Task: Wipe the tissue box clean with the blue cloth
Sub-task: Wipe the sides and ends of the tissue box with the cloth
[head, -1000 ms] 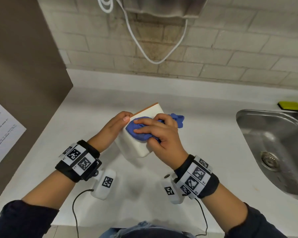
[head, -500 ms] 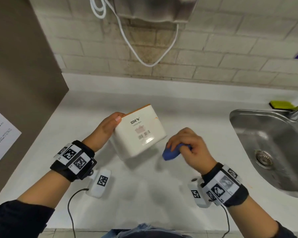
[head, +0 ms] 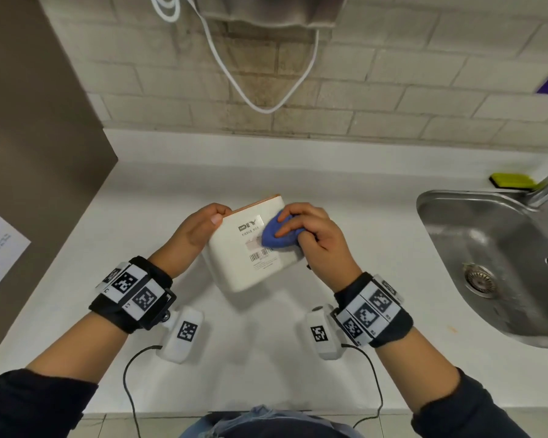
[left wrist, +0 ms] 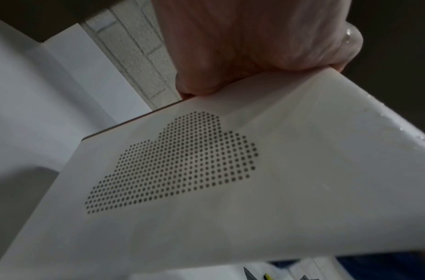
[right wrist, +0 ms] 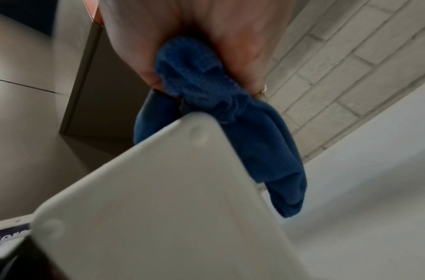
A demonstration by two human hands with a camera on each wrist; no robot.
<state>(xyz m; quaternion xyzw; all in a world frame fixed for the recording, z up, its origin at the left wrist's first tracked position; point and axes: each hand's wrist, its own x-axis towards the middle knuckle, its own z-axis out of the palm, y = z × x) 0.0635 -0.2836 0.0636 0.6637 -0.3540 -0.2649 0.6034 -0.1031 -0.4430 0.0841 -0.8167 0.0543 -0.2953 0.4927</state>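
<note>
Tissue box [head: 250, 254] in left hand [head: 193, 235] grip, right hand [head: 317, 241] clutching blue cloth [head: 279, 235] against it

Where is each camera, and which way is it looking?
Head: on the person's head, looking down at the counter; both forearms, left hand and right hand show.
Left wrist: looks along the left hand at the tissue box.
Right wrist: looks along the right hand at the blue cloth.
All three share the tissue box.

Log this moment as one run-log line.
stage: wiping | left hand: holds box tilted above counter | right hand: presses cloth on label face | sink: right
</note>
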